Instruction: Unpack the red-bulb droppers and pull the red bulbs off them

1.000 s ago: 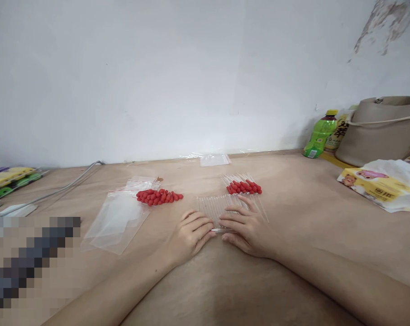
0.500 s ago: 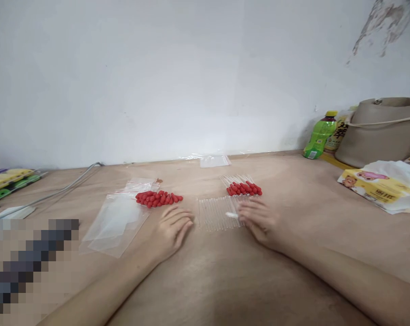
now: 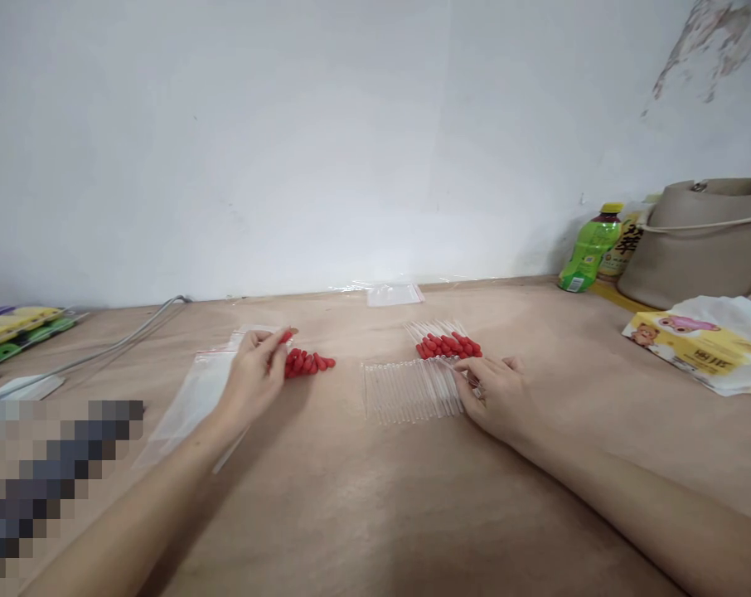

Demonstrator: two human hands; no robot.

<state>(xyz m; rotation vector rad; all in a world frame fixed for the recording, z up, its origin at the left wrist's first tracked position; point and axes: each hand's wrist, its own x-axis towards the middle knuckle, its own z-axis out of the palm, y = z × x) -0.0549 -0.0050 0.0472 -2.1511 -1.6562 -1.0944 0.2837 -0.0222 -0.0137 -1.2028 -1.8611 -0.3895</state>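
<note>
My left hand (image 3: 257, 369) is closed in a pinch on a red rubber bulb (image 3: 287, 335), raised just over the pile of red rubber bulbs (image 3: 310, 363); the hand covers part of that pile. At the right end of a row of clear thin tubes (image 3: 406, 391), my right hand (image 3: 493, 394) has its thumb and fingers closed on a clear tube (image 3: 448, 363). Its fingers hide part of this tube. Just behind the row lie several red-bulbed droppers (image 3: 447, 344), their thin pale stems pointing toward the wall.
Flat clear zip bags (image 3: 195, 390) lie under and beside my left forearm. Another small bag (image 3: 393, 294) is by the wall. To the right stand a green bottle (image 3: 590, 249), a grey-beige bag (image 3: 692, 245) and a yellow tissue pack (image 3: 692, 344). A grey cable (image 3: 133, 338) runs at left.
My left hand has moved left and away from me to the red pile and picked up a bulb. My right hand has shifted slightly right, its fingers now on a tube.
</note>
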